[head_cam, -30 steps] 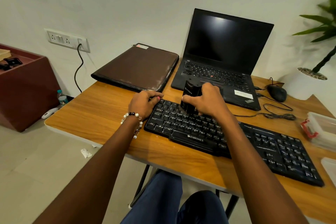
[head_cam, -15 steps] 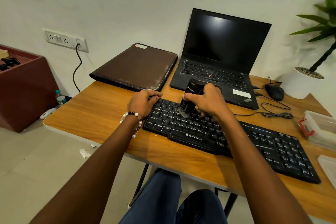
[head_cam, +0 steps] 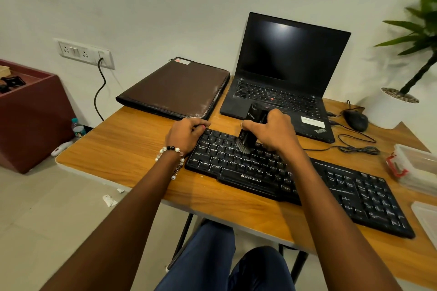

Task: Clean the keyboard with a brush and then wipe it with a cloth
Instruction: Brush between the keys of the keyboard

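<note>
Wooden and warm-toned, the table [head_cam: 132, 158] filled the middle of the frame, its grain running left to right and its near edge rounded at the corner. On it, across the centre and out to the lower right, lay the keyboard [head_cam: 354, 198]: black, long and flat, with pale worn legends on its keys and a white "ZEBRONICS" mark on its front lip.

Behind it, at upper centre, a black laptop [head_cam: 290, 73] stood open with a dark screen, and just left of that lay a brown case [head_cam: 179, 87], matte and scuffed pale along its near corner. A clear box [head_cam: 418, 165] with a red latch sat at the right edge, and a black mouse [head_cam: 356, 120] lay above it with its cord looped on the wood.

The left hand [head_cam: 186, 134], with a bead bracelet at the wrist, rested at the keyboard's upper-left corner with its fingers curled over the far edge, gripping it. The right hand [head_cam: 272, 132] was wrapped around the brush [head_cam: 250, 130], a blocky, glossy black body tilted away from the camera. Its short grey bristles stuck out below and left of the fingers, touching the upper key rows in the keyboard's left half.
</note>
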A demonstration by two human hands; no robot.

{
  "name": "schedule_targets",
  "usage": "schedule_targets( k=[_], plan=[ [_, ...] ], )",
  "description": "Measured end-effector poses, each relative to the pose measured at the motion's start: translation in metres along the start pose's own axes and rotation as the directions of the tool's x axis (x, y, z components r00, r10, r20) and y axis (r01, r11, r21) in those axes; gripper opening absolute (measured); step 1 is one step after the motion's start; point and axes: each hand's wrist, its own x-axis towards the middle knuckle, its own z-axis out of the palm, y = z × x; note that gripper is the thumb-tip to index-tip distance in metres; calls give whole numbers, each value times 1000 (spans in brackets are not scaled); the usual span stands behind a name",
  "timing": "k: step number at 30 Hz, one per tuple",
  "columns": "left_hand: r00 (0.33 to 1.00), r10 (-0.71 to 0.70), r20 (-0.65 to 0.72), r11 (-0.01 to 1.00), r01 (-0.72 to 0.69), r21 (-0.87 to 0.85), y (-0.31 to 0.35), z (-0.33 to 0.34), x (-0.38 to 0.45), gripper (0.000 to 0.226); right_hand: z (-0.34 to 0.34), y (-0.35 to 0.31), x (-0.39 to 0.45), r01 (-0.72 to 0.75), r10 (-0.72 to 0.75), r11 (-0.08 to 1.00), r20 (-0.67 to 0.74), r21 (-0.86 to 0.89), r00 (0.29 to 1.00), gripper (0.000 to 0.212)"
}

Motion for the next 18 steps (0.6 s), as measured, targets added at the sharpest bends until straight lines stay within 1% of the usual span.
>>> schedule_targets(
  k=[1, 5, 8, 12, 13, 15, 16, 18],
  plan=[
    [1000, 1, -3, 1000, -1, -4, 0, 0, 0, 21, -2, 0, 1, -3, 3, 1000, -13, 7, 1000, 32],
    [1000, -1, -6, 1000, 1, -8, 1, 0, 0, 21, 7, 5, -4, -6, 14, 998, -138, 55, 990, 38],
    [1000, 3, -7, 1000, -3, -3, 1, -1, 0, 21, 13, 7, -8, -15, 21, 999, -141, 48, 990, 38],
    [1000, -9, -7, 1000, 9, 1, 1, 0, 0, 21, 5, 3, -3, -42, 43, 998, -34, 37, 999, 34],
    [1000, -14, -7, 1000, 14, -4, 1, 0, 0, 20, 4, 3, -1, -45, 48, 997, -39, 65, 998, 34],
    [1000, -21, -7, 1000, 21, -7, 1, 1, 0, 20, 8, 2, 2, -43, 57, 991, -111, 130, 992, 38],
    [1000, -23, -6, 1000, 23, -6, 1, 1, 0, 20, 11, 1, 2, -36, 56, 991, -150, 129, 987, 40],
    [1000, -27, -3, 1000, 27, -7, 1, 1, 0, 20, 20, 0, -1, -14, 28, 996, -177, 84, 984, 41]
  ],
)
